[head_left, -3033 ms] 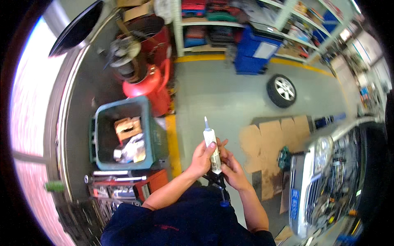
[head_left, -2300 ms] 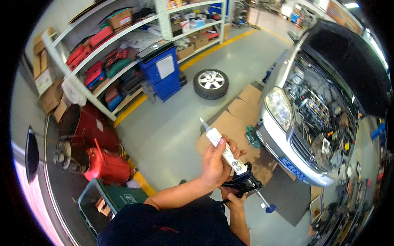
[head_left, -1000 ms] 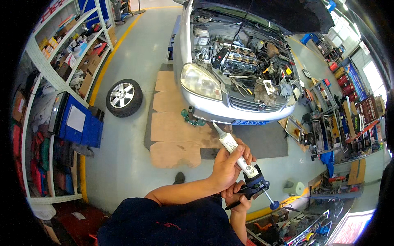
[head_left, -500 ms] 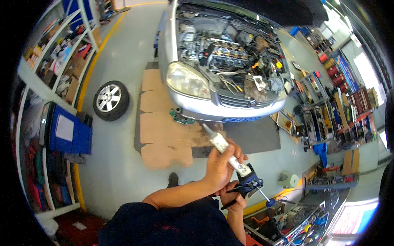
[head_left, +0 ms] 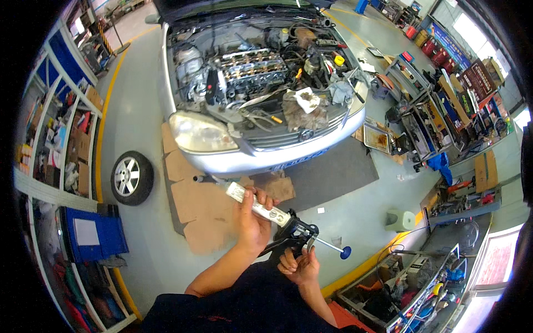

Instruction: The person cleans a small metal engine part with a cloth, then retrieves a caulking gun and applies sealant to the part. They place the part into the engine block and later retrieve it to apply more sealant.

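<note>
My left hand (head_left: 254, 222) is wrapped around the white sealant cartridge (head_left: 266, 211) of a caulking gun (head_left: 297, 230). The cartridge points away to the upper left, its nozzle (head_left: 206, 179) in front of the car's bumper. At the gun's dark rear end, my right hand (head_left: 300, 267) has its fingers curled, thumb and fingertips on a small metal part by the plunger rod. That rod (head_left: 327, 243) sticks out to the right and ends in a blue knob (head_left: 345, 253). Part of the gun's handle is hidden against my dark clothing.
Ahead stands a silver car (head_left: 250, 158) with its hood up and engine (head_left: 252, 69) exposed. Pliers (head_left: 261, 117) and rags (head_left: 306, 101) lie at its front. Cardboard (head_left: 205, 216) covers the floor. A wheel (head_left: 132, 177) lies left, beside shelves (head_left: 61, 188); a tool cart (head_left: 400, 294) stands right.
The view has turned, so the car sits further left in the picture. The caulking gun is lower and tilted flatter. My right hand has shifted to the metal part at its rear.
</note>
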Demonstrator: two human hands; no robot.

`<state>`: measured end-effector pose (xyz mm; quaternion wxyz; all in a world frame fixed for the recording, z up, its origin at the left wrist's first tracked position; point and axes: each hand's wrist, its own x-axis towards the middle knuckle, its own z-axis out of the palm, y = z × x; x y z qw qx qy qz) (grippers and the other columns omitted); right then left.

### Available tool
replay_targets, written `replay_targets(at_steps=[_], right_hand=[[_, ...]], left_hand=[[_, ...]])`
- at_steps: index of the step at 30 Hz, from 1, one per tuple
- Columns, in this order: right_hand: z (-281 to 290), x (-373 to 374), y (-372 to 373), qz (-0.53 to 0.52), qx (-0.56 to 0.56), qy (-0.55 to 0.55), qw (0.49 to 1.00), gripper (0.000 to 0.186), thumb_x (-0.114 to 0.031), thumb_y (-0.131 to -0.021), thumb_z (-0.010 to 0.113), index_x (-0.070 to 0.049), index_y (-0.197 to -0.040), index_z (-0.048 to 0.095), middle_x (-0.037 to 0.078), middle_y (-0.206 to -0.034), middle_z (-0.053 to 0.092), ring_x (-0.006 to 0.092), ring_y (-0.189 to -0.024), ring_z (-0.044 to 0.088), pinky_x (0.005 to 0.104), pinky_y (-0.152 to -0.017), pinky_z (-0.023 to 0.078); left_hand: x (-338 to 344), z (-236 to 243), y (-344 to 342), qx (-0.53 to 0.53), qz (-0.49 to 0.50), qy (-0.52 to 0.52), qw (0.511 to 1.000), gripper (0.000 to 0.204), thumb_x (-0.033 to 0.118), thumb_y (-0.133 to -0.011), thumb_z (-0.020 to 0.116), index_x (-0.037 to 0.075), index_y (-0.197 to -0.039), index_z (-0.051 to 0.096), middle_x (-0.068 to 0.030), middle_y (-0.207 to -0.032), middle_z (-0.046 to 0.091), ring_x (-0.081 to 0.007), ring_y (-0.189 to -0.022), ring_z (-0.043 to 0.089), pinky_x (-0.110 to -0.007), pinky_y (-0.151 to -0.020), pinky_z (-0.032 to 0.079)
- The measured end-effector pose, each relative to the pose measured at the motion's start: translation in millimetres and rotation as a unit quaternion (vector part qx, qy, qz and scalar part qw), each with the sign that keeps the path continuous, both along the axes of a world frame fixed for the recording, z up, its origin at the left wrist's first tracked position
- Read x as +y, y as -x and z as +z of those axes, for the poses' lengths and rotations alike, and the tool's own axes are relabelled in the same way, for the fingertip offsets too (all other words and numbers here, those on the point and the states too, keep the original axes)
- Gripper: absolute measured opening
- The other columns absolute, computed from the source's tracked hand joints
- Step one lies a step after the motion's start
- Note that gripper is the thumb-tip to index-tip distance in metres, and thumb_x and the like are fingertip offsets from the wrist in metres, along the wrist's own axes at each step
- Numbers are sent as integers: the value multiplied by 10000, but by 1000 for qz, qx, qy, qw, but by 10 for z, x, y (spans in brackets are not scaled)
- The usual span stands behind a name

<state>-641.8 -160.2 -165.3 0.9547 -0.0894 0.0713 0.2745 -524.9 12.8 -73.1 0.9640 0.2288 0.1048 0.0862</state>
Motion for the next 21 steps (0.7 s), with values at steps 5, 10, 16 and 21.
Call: replay_targets(at_steps=[5, 10, 16, 21], right_hand=[[-102, -734, -956, -12, 73, -42, 996, 568, -638, -1046, 478, -87, -1051, 612, 21, -737, 405, 132, -660, 376, 292, -621, 323], [-79, -1449, -2073, 35, -8, -56, 998, 592, -648, -1033, 499, -75, -1159, 571, -13, -713, 388, 112, -619, 348, 282, -610, 313], [-54, -2091, -3237, 6, 27, 60, 998, 569, -618, -1053, 474, -73, -1152, 603, -15, -695, 370, 110, -593, 324, 261, -545, 290], [13, -2488, -4313, -45, 83, 135, 986, 613, -639, -1048, 475, -46, -1125, 606, -19, -679, 359, 92, -554, 318, 254, -499, 272]], left_hand=[[-782, -54, -921, 15, 12, -13, 1000, 193, 334, -1117, 529, 141, -1101, 515, -5, -907, 479, -167, -846, 500, -457, -983, 480], [-1466, 188, -1866, 1, 4, -49, 999, 197, 325, -1116, 529, 128, -1116, 519, -32, -948, 523, -194, -900, 542, -491, -1043, 491], [-1966, -87, -2999, 11, -28, -29, 999, 209, 286, -1120, 532, 83, -1170, 535, -101, -1049, 627, -259, -1024, 654, -518, -1073, 510], [-2189, -520, -4106, -6, -70, -127, 989, 252, 224, -1101, 566, 27, -1255, 539, -156, -1165, 682, -265, -1102, 669, -433, -1044, 512]])
